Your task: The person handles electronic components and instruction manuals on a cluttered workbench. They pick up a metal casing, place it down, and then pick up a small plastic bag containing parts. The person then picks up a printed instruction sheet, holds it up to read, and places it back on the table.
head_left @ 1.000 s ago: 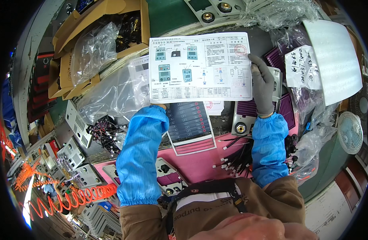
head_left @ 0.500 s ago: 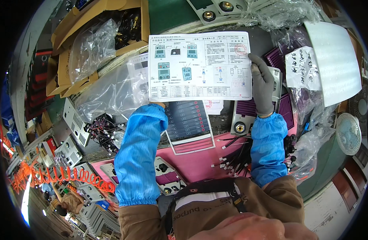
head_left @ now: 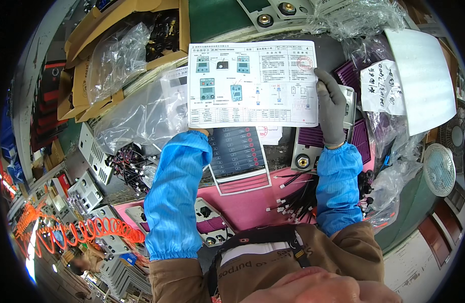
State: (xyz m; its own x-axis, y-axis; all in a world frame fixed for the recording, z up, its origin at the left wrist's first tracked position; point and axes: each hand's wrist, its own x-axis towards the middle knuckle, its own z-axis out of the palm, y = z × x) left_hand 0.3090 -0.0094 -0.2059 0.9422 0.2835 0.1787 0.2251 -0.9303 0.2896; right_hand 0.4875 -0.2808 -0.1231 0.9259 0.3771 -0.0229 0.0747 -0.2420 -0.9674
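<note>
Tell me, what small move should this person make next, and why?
I'd suggest moving the printed sheet slightly aside: the gloved right hand already grips its right edge, and it hides the upper end of the dark panel with red marks. The left hand is mostly hidden, so its grip is unclear.

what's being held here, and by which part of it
A printed sheet: the right hand grips its right edge; the left hand, mostly hidden, is at its lower left edge, grip unclear.
</note>
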